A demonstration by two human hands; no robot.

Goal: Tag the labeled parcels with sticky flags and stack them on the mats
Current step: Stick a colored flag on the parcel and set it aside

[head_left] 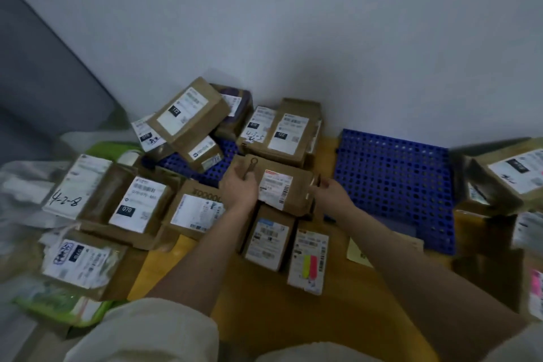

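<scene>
- Right, both hands up on one brown parcel (282, 185): left hand (239, 189) grips its left edge, right hand (330, 189) pinches its right edge
- Parcel sits raised over the clutter of boxes, white label up, between the two blue mats
- Right blue mat (393, 182) lies bare beside it
- Near parcel (308, 261) below shows yellow and pink flags (310, 267)

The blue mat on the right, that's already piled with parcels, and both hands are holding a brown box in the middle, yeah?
Not quite. In the head view the blue mat on the right is bare, with no parcels stacked on its grid; boxes sit only beside it. The rest holds: the left hand and right hand grip a brown box in the middle.
</scene>
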